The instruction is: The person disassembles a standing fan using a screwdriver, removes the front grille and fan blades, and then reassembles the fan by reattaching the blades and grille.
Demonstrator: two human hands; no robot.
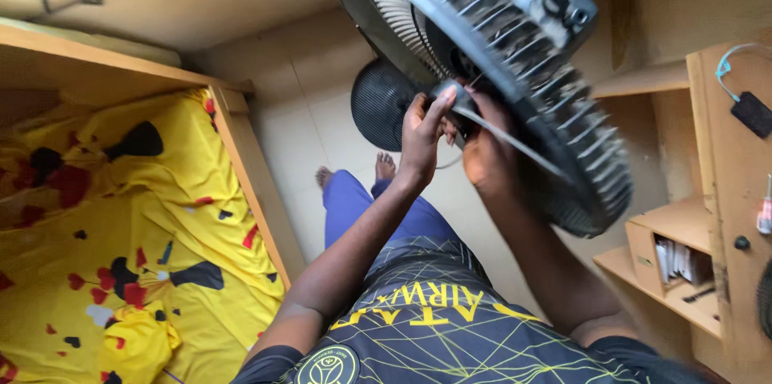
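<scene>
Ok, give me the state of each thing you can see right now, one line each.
fan head: lifted, tilted, grille on
left hand: gripping the fan's centre
right hand: at the fan's centre, beside the left hand
round fan base: resting on the floor
bed sheet: rumpled on the bed
wooden shelf: open, papers inside

A bedroom in a home — a wooden bed frame (256, 183) holds a mattress under a yellow sheet (121, 223) printed with red and black hearts. Pale floor tiles (301, 123) run alongside it, and a wooden shelf unit (708, 215) stands opposite — papers in 1 cubby.
</scene>
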